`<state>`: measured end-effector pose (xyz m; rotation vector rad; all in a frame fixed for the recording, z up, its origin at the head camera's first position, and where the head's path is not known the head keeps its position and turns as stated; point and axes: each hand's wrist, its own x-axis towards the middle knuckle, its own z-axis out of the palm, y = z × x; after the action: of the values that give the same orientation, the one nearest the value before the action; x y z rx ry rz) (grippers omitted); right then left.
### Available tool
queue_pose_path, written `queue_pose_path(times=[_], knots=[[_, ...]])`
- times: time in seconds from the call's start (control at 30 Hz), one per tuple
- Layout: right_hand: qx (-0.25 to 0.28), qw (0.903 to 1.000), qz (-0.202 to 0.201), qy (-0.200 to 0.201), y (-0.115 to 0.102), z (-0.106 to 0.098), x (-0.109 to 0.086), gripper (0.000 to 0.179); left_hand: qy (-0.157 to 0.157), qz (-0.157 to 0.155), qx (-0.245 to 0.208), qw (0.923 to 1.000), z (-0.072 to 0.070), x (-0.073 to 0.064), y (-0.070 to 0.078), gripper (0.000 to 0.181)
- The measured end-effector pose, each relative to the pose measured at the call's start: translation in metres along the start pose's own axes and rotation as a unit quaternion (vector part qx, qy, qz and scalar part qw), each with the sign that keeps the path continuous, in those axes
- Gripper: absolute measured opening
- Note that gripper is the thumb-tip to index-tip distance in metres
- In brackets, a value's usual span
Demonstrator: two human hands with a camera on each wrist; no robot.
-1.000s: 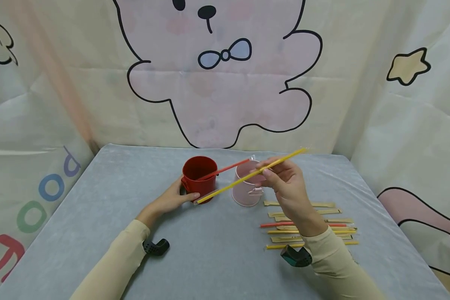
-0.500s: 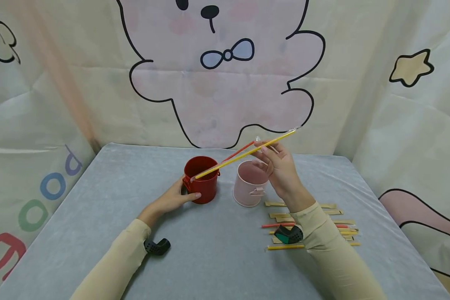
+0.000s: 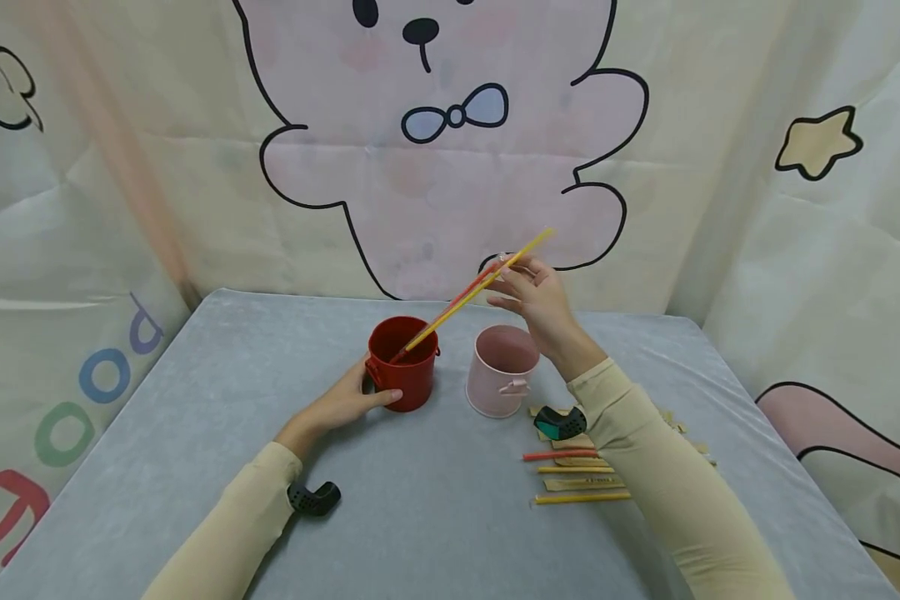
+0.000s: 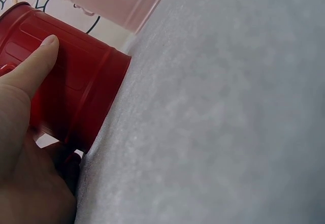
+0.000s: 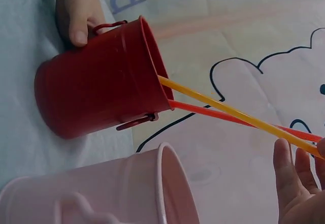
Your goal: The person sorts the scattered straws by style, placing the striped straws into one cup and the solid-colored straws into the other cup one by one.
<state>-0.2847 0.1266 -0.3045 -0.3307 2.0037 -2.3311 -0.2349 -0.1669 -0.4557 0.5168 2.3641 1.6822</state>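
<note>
Hands (image 3: 337,402) (image 3: 540,307) in grasp, left round red bucket (image 3: 414,383), right on yellow straw (image 5: 216,105), letters (image 3: 103,398) “ood” on backdrop (image 3: 270,267).

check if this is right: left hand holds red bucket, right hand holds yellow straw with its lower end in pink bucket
No: the lower end of the yellow straw is in the red bucket, not the pink bucket, as the right wrist view shows. The rest stands.

Just below the right-hand grip (image 3: 542,310) stands a pink cup (image 3: 487,379); loose straws (image 3: 581,498) lie on its near side. Beyond the grip I see a pale curtain (image 3: 727,217) with a cartoon animal (image 3: 457,183) in a blue bow (image 3: 456,115), a yellow star (image 3: 817,143) off right, coloured letters (image 3: 62,434) off left. Greyish cloth (image 3: 420,525) spreads underneath.
</note>
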Motion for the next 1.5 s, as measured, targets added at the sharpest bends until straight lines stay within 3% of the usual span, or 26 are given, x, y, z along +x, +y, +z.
queue_pose_path(times=[0.13,0.27,0.57,0.73,0.97,1.3,1.5], knots=[[-0.041,0.9990,0.019,-0.004,0.003,0.007,0.011,0.019,0.001,0.007,0.000,1.0000,0.001,0.000,-0.001,0.079],[-0.063,0.9972,0.039,-0.010,0.004,0.014,0.023,0.015,0.002,0.009,-0.004,0.9999,0.000,0.000,0.000,0.079],[-0.099,0.9915,0.073,-0.043,0.010,0.035,0.037,0.026,-0.001,-0.009,-0.001,1.0000,-0.002,0.001,-0.004,0.082],[-0.116,0.9893,0.072,-0.050,0.021,0.045,0.043,0.019,-0.002,-0.009,-0.007,0.9999,-0.002,0.002,-0.006,0.083],[-0.186,0.9786,0.074,-0.047,0.033,0.059,0.050,0.028,-0.006,-0.008,-0.011,0.9999,-0.001,0.002,-0.005,0.082],[-0.228,0.9649,0.088,-0.097,0.043,0.074,0.048,0.028,-0.005,-0.004,-0.012,0.9999,0.000,0.001,-0.003,0.082],[-0.248,0.9595,0.082,-0.107,0.044,0.073,0.048,0.031,-0.001,-0.011,-0.013,0.9999,-0.001,-0.001,-0.003,0.082]])
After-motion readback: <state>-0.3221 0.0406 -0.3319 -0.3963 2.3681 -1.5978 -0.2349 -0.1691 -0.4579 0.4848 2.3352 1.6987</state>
